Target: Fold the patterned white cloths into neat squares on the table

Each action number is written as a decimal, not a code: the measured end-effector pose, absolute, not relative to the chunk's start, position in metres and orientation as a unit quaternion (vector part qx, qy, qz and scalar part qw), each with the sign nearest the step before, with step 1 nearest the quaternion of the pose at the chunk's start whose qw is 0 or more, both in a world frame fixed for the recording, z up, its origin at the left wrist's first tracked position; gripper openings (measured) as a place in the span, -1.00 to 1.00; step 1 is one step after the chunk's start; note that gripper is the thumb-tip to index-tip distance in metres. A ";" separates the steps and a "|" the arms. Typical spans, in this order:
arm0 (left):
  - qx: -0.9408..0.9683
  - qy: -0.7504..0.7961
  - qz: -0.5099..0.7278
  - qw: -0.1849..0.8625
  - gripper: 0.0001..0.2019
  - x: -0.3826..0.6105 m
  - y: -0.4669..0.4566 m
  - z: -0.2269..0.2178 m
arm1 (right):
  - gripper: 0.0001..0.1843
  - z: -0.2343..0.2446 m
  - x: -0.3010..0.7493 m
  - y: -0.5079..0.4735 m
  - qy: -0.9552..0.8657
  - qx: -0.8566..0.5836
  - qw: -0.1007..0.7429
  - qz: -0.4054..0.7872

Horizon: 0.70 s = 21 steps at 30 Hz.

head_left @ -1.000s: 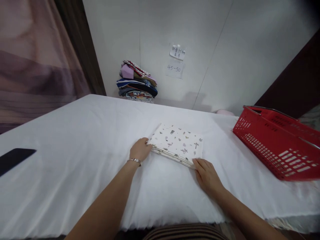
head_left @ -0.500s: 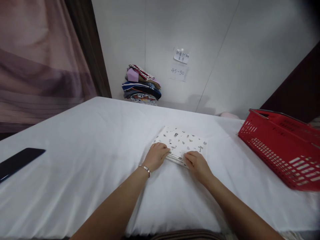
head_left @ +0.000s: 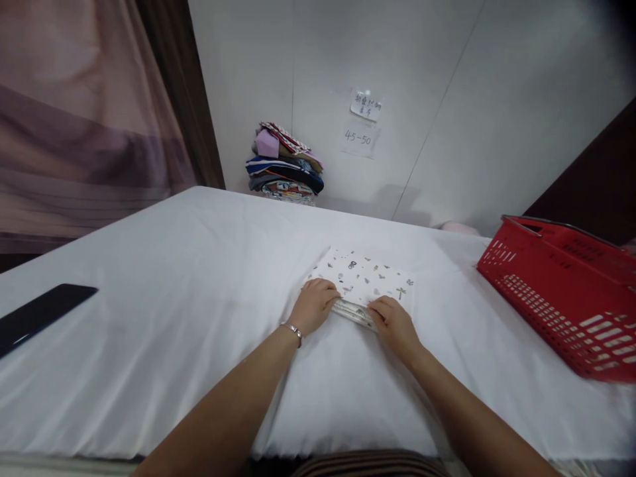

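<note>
A folded white cloth (head_left: 365, 273) with small printed figures lies on the white-covered table in front of me. Several layers show along its near edge. My left hand (head_left: 315, 305), with a silver bracelet at the wrist, grips the near left corner between thumb and fingers. At the near right side, my right hand (head_left: 392, 324) pinches the same edge, thumb below and fingers on top. The fingertips of both hands are partly hidden by the fabric.
A red plastic basket (head_left: 556, 291) stands at the right. A dark phone-like slab (head_left: 44, 315) lies at the left. Stacked folded fabrics (head_left: 285, 162) rise beyond the table's far edge, against the wall with paper signs (head_left: 362, 126). A curtain (head_left: 94, 112) hangs at the left.
The cloth's near edge looks slightly lifted, with more of its layers showing between my hands. Both hands keep their hold. The whole view has shifted a little.
</note>
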State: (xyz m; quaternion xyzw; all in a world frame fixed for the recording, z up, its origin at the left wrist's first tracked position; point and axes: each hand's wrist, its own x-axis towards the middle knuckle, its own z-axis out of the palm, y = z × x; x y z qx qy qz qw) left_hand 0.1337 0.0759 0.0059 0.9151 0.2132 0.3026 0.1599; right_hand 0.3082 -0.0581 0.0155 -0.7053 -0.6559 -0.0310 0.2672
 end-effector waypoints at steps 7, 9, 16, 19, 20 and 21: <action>0.926 0.184 0.290 0.157 -0.77 0.128 0.077 0.011 | -0.75 0.008 0.305 -0.067 -0.689 -0.680 0.224 -0.113; 0.931 0.179 0.276 0.159 -0.78 0.126 0.079 0.011 | -0.76 0.008 0.305 -0.067 -0.690 -0.680 0.224 -0.109; 0.936 0.179 0.252 0.166 -0.84 0.124 0.083 0.009 | -0.80 0.008 0.304 -0.068 -0.696 -0.680 0.214 -0.092; 0.934 0.180 0.255 0.173 -0.85 0.124 0.085 0.009 | -0.78 0.006 0.305 -0.068 -0.699 -0.676 0.210 -0.096; 0.932 0.184 0.258 0.176 -0.85 0.124 0.085 0.009 | -0.78 0.005 0.305 -0.068 -0.701 -0.676 0.208 -0.098; 0.930 0.187 0.261 0.178 -0.85 0.124 0.085 0.010 | -0.77 0.005 0.305 -0.068 -0.702 -0.674 0.205 -0.101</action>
